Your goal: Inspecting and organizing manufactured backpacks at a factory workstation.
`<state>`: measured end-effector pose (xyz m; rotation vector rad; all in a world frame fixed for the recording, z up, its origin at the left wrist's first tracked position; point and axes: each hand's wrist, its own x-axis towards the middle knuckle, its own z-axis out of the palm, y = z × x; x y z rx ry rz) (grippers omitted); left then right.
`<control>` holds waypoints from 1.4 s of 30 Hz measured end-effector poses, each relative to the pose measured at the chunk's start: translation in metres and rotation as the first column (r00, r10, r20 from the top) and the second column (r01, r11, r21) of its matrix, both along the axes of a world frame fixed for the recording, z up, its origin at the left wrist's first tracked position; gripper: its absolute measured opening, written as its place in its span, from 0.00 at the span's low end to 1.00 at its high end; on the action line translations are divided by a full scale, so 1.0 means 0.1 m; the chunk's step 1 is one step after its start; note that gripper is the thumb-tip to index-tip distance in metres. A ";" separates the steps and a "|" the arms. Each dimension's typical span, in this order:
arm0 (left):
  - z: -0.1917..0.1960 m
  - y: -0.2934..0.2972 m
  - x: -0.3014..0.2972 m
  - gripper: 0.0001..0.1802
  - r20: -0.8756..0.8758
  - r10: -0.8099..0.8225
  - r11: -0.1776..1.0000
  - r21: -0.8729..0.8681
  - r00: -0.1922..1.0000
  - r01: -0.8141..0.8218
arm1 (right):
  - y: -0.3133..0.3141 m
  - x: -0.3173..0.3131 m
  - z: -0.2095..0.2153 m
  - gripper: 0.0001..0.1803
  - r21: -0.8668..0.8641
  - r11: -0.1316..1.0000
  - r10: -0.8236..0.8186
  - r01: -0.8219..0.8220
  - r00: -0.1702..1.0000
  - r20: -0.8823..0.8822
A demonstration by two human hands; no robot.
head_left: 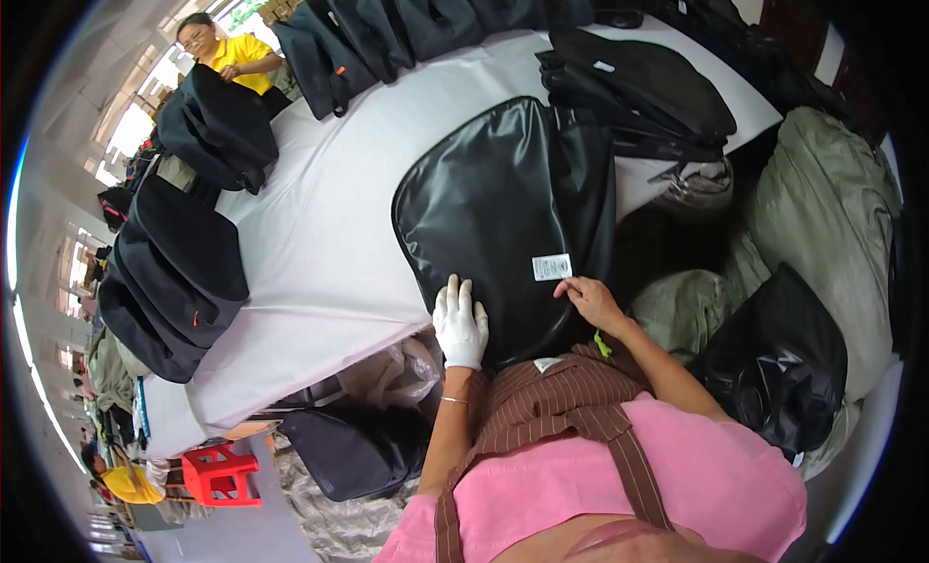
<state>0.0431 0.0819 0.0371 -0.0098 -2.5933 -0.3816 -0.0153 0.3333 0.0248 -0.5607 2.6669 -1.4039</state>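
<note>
Both hands rest on a black glossy bag [484, 214] spread flat on the white table [329, 234]. Gloved in white, the left hand [461, 323] lies palm down with fingers straight and slightly spread on the bag's near edge, gripping nothing; most of the bag stretches away beyond its fingertips. At the same near edge, just to the right, the bare right hand [592, 302] has its fingers loosely curled and their tips pressed to the bag. A small white rectangular label [552, 267] sits on the bag just beyond the right hand's fingertips and up to the right of the left hand. Further beyond the right hand lies a stack of black bags [639, 89]. Far to the left of the gloved hand, more dark bags [179, 273] overhang the table's edge.
</note>
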 end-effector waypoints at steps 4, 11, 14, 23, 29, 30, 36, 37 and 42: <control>-0.02 0.02 -0.01 0.22 -0.030 0.004 1.000 0.008 1.000 -0.004 | 0.05 0.01 -0.02 0.08 -0.029 0.999 -0.012 0.016 0.989 0.147; -0.03 0.07 -0.05 0.24 0.005 0.041 0.999 -0.029 0.999 -0.041 | 0.06 0.03 -0.05 0.09 -0.042 0.998 -0.032 0.040 0.983 0.179; -0.03 0.09 -0.05 0.25 0.026 0.058 0.998 -0.037 0.998 -0.057 | 0.07 -0.01 -0.08 0.09 -0.053 0.998 -0.018 0.030 0.977 0.211; 0.03 0.09 -0.16 0.22 0.062 0.067 0.997 0.044 0.996 -0.070 | 0.21 -0.11 0.01 0.10 -0.355 0.935 0.126 0.017 0.918 0.375; 0.30 0.30 -0.33 0.14 0.253 -0.248 0.770 0.637 0.935 0.032 | 0.59 -0.17 -0.08 0.08 -0.624 0.566 -0.212 0.539 0.827 0.521; 0.32 0.44 -0.34 0.14 0.317 -0.364 0.611 0.791 0.876 -0.032 | 0.66 -0.17 -0.11 0.08 -0.589 0.605 -0.218 0.536 0.823 0.525; 0.24 1.23 -0.30 0.27 0.533 -0.371 0.922 0.308 0.760 0.235 | 0.66 -0.01 -0.23 0.08 -0.435 0.754 -0.195 0.492 0.800 0.567; 0.20 1.28 -0.33 0.26 0.553 -0.301 0.952 0.227 0.777 0.208 | 0.63 0.02 -0.25 0.07 -0.389 0.777 -0.182 0.495 0.768 0.614; 0.06 1.33 -0.36 0.20 0.558 -0.198 0.980 0.101 0.806 0.171 | 0.50 0.07 -0.27 0.07 -0.392 0.835 -0.136 0.386 0.836 0.532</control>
